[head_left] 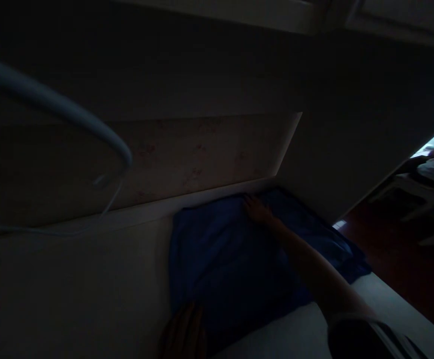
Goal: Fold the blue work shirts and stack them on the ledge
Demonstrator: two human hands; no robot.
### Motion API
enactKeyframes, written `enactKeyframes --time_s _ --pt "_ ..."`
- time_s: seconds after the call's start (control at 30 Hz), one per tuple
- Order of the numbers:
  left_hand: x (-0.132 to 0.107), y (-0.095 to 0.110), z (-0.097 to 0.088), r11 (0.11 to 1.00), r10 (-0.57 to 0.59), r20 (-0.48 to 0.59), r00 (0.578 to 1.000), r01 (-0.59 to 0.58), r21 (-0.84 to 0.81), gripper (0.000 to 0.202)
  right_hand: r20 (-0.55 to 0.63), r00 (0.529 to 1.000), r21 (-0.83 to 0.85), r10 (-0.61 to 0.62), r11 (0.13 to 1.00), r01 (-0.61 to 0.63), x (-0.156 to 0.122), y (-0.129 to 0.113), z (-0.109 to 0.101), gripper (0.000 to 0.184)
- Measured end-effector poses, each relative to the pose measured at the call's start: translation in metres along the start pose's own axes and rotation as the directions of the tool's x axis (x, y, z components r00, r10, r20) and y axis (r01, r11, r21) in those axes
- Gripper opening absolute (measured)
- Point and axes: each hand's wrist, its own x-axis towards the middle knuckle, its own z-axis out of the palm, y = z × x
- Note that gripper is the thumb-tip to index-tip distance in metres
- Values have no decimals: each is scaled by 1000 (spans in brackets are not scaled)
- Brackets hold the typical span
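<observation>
A dark blue cloth (231, 249) lies spread on a pale, flat surface (119, 279), with small wrinkles and a rumpled right end. My right hand (257, 208) rests on its far part, close to the back edge, fingers stretched out and palm down. At the bottom of the view, my left hand (186, 331) is partly cut off. Its fingers lie extended at the cloth's near left corner. Neither hand shows anything gripped. The light is very dim, so I cannot tell whether the cloth is a garment or a cover.
A patterned wall panel (198, 154) stands behind the surface, with a dark partition (336, 134) to the right. A pale curved tube (63, 107) and a thin cable (45, 231) hang at the left. Beyond the partition are a reddish floor (369, 239) and pale furniture (414, 187).
</observation>
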Motion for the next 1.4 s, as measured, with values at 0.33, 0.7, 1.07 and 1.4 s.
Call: enactKeyframes --time_s 0.33,0.7,1.07,1.4 --pt "-7 -7 3 1000 25 40 999 -25 -4 48 -108 916 50 386 922 -383 14 101 -34 50" --pt "5 -4 -6 996 75 74 994 -77 33 37 -186 864 55 467 883 -465 23 104 -31 50" --pt "12 2 -13 994 96 152 984 -101 28 64 67 998 -89 1 996 5 3 67 14 47" --pt "20 13 -28 996 84 138 987 -87 20 56 -133 976 -81 -170 984 160 -103 14 -25 55"
